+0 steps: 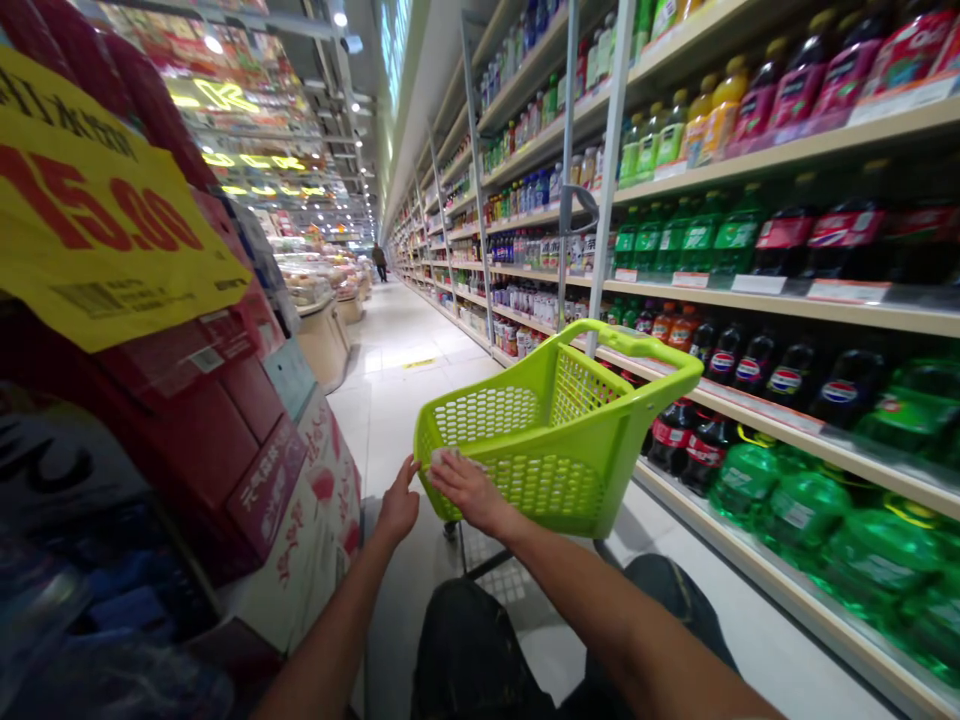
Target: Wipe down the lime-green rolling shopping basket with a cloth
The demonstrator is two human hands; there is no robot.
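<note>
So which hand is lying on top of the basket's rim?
The right hand: flat over the basket's near rim; the left hand only touches the corner from outside.

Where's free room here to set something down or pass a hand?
Free: inside the green basket, beyond the left hand and right hand on its near rim; the floor ahead, between the red cartons and the drink shelves. Crowded: shelves packed with bottles, cartons close on the left.

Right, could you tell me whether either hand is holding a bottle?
No, the left hand and the right hand both rest on the near rim of the green basket.
</note>
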